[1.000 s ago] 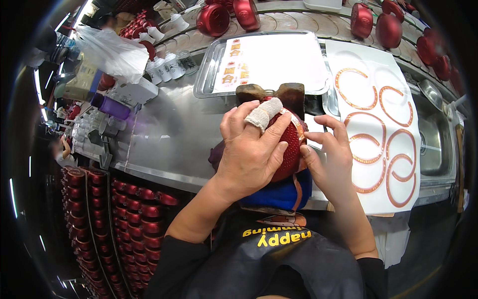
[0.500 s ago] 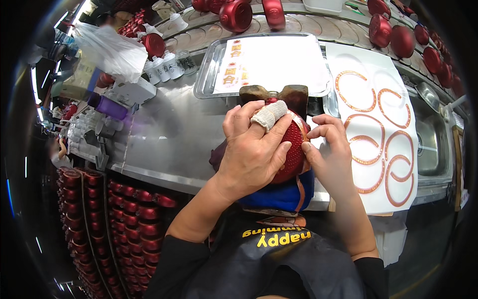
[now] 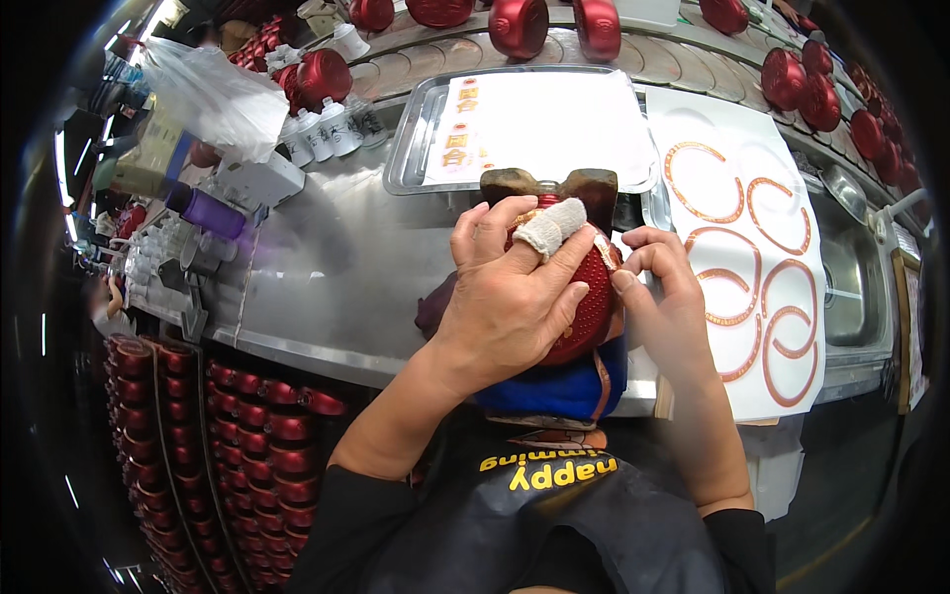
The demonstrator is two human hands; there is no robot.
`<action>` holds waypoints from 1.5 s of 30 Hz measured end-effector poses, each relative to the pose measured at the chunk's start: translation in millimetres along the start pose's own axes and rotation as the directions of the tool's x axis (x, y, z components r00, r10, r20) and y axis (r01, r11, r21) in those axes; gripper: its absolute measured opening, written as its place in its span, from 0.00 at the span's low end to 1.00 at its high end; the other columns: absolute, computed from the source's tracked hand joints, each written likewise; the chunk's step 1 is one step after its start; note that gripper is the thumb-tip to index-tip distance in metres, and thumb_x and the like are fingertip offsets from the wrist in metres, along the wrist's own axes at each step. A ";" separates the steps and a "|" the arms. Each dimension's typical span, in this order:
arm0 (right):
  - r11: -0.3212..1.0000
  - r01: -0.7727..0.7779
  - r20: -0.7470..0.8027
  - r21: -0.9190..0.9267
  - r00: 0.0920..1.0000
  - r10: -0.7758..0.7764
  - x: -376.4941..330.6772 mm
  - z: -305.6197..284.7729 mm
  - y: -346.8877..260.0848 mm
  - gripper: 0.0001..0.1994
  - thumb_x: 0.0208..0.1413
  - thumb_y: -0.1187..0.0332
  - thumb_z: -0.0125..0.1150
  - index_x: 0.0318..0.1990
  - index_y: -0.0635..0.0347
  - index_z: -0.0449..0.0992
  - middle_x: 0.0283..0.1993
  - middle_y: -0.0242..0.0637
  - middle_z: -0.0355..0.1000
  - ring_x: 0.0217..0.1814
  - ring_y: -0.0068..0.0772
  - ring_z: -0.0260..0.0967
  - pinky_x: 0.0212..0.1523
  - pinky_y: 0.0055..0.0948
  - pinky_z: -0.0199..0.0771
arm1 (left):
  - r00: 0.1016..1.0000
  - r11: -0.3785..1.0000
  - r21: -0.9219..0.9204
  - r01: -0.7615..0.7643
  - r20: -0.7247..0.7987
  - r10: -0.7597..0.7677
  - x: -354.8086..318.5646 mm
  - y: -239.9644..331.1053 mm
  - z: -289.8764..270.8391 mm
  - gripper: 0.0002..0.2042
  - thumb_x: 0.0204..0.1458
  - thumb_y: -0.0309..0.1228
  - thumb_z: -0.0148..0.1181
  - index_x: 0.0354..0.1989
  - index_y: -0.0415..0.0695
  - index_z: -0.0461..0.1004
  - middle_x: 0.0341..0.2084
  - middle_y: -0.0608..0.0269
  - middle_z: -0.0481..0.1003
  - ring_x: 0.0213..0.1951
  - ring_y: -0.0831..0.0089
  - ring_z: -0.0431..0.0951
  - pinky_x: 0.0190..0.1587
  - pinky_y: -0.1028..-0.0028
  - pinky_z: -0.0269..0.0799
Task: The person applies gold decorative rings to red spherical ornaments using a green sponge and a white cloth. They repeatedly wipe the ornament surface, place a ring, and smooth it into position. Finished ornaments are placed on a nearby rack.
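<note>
A round, dark-red studded vessel (image 3: pixel 578 335) rests on a blue cloth pad (image 3: pixel 553 394), against a dark two-lobed support (image 3: pixel 592 188). My left hand (image 3: pixel 500 307) bends over it from the left and holds it, fingers pressed on its top and thumb on its face. One of its fingers wears a white knit sleeve (image 3: pixel 553 229). From the right, my right hand (image 3: pixel 665 281) pinches a thin orange-and-white decal strip (image 3: pixel 602 247) that lies along the vessel's upper right curve. The left fingertips touch the strip's upper part; its far end is hidden under them.
A clear tray (image 3: pixel 399 168) with a printed sheet stands behind. On the right lies white paper (image 3: pixel 683 124) with several curved orange strips, beside a sink (image 3: pixel 853 287). Red vessels (image 3: pixel 519 28) ride a conveyor at the back. Stacked red vessels (image 3: pixel 267 455) fill racks at lower left.
My left fingers have shifted slightly right along the strip, and my right fingertips have come a little closer to them. The red vessels on the conveyor have moved to the right.
</note>
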State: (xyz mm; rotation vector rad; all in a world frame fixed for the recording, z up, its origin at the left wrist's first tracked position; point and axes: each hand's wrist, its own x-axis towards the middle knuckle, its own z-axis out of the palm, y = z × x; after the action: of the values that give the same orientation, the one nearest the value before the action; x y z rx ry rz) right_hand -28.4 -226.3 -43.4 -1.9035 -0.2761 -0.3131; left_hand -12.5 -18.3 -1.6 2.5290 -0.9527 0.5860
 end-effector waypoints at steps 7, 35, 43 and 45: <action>0.982 -0.114 0.058 0.149 0.993 0.106 -2.2 -6.4 4.8 0.06 0.63 0.71 0.61 0.36 0.63 0.73 0.52 0.44 0.70 0.59 0.39 0.68 0.62 0.36 0.66 | 0.999 0.999 0.012 -0.041 0.005 0.041 0.5 -2.0 7.2 0.22 0.57 0.39 0.63 0.59 0.46 0.79 0.51 0.60 0.80 0.65 0.56 0.65 0.70 0.49 0.44; 0.978 -0.157 0.177 0.135 0.975 0.132 -14.8 -18.2 5.7 0.04 0.57 0.77 0.64 0.34 0.62 0.73 0.58 0.40 0.67 0.64 0.37 0.65 0.64 0.34 0.66 | 0.989 0.991 0.029 -0.127 0.086 0.124 12.8 -2.5 7.3 0.18 0.56 0.42 0.66 0.54 0.55 0.81 0.46 0.62 0.81 0.63 0.60 0.67 0.70 0.50 0.46; 0.991 -0.124 0.196 0.042 0.974 0.114 -22.6 -19.8 14.7 0.06 0.62 0.71 0.64 0.41 0.64 0.76 0.57 0.46 0.66 0.62 0.42 0.66 0.63 0.37 0.66 | 0.978 0.980 -0.107 -0.169 0.105 0.181 10.9 5.1 8.1 0.19 0.53 0.42 0.68 0.54 0.56 0.80 0.46 0.61 0.81 0.63 0.57 0.66 0.70 0.48 0.46; 0.995 -0.100 0.201 0.028 0.975 0.092 -25.0 -21.0 16.6 0.07 0.61 0.71 0.65 0.41 0.64 0.77 0.58 0.47 0.65 0.62 0.44 0.66 0.63 0.38 0.66 | 0.973 0.967 -0.187 -0.174 0.120 0.199 5.6 7.8 7.7 0.20 0.53 0.42 0.68 0.55 0.56 0.80 0.47 0.61 0.81 0.64 0.57 0.66 0.70 0.47 0.46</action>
State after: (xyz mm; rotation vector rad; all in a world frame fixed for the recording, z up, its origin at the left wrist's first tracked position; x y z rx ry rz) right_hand -48.0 -252.7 -59.6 -1.9063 -0.3197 -0.0513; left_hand -12.1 -30.5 -3.8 2.3622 -1.2458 0.3643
